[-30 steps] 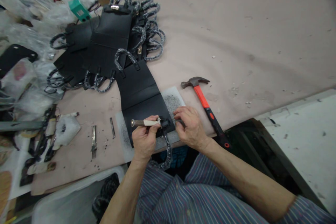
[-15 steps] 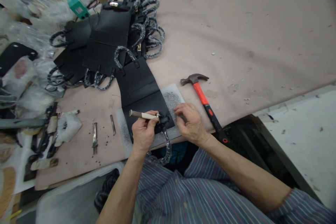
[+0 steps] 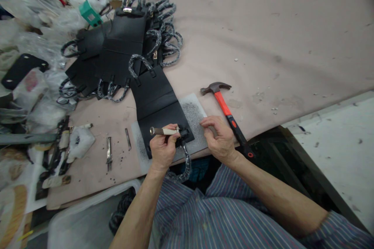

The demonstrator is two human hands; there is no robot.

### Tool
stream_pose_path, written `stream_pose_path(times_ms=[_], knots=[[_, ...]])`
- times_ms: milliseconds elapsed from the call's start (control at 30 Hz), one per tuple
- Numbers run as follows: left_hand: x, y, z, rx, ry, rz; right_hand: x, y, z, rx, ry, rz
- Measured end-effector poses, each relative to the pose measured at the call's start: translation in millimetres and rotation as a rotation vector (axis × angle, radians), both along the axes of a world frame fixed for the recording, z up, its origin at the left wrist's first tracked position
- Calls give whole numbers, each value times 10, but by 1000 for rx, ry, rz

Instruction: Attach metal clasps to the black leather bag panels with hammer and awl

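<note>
My left hand (image 3: pixel 163 149) is closed round a punch-like metal tool (image 3: pixel 157 130) with a white-wrapped shaft. It holds the tool slanted over the near end of a black bag panel (image 3: pixel 157 93), beside a handle tab. The panel lies across a speckled pale board (image 3: pixel 194 113). From its near end a plastic-wrapped handle (image 3: pixel 187 161) hangs over the table edge; a second wrapped handle (image 3: pixel 137 60) arches at the far end. My right hand (image 3: pixel 219 138) hovers by the board's right side, fingers loosely curled, thumb apart, nothing visible in them.
A claw hammer (image 3: pixel 223 105) with a red and black grip lies right of the board. Two metal punches (image 3: pixel 109 153) lie to the left. More black panels (image 3: pixel 125 39) with wrapped handles are piled behind. Plastic bags (image 3: pixel 49 97) crowd the far left; a plastic bin (image 3: pixel 87 218) stands below.
My right hand has moved slightly right, away from the panel's handle tab. My left hand stays with the tool at the panel. The view has shifted a little.
</note>
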State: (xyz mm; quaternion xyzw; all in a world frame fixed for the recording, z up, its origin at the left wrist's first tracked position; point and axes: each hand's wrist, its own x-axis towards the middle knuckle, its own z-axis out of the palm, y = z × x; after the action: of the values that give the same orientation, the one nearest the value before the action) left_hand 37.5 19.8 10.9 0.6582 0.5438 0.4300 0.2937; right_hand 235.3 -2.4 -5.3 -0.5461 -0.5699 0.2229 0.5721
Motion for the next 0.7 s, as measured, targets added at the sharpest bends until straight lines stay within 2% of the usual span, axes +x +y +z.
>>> stream_pose_path(times_ms=[267, 400, 533, 600, 633, 700], knots=[[43, -22, 10, 115, 114, -13, 374, -385, -29, -58, -68, -160], [47, -22, 5, 144, 127, -30, 602, -418, -84, -124, -355, -222], [57, -14, -25, 171, 114, -75, 708, -243, -78, -354, -674, -175], [65, -9, -41, 182, 106, -96, 740, -96, -40, -487, -650, -159], [70, -7, -48, 188, 102, -104, 758, -16, -14, -556, -569, -156], [80, -6, -63, 199, 95, -114, 798, 138, 49, -745, -228, -104]])
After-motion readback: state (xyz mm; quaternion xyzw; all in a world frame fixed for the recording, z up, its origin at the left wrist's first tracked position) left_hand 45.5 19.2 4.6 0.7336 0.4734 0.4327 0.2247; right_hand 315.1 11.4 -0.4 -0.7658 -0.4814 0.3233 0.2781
